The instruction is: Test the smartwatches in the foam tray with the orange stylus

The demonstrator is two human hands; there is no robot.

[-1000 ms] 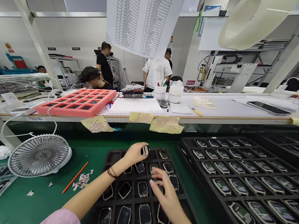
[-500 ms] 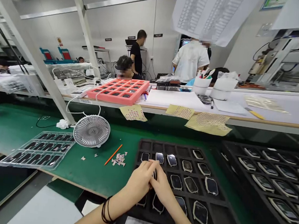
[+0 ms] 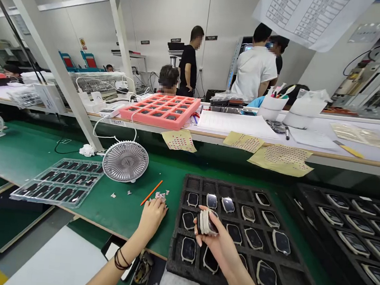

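My left hand [image 3: 152, 217] reaches down to the green bench at a small pile of pale pieces [image 3: 160, 196], beside an orange stick [image 3: 151, 193]. Its fingertips touch or cover part of the pile; whether they pinch a piece is hidden. My right hand [image 3: 216, 237] is wrapped round a few stacked watch cases [image 3: 206, 222], held above a black foam tray [image 3: 175, 244]. Watch cases with dark screens, such as the one at the tray's lower right [image 3: 266, 276], lie in many of its compartments.
A grey fan [image 3: 125, 161] stands behind left, near a clear plastic tray [image 3: 59, 181] of black parts. Another black tray [image 3: 305, 230] of watch cases is at right. A shelf [image 3: 210, 138] holds a pink tray [image 3: 159, 112]. Several people are beyond.
My hands were together over the black tray. My left hand has moved left and down to the pale pieces, while my right hand stays over the tray, its stacked cases now visible.
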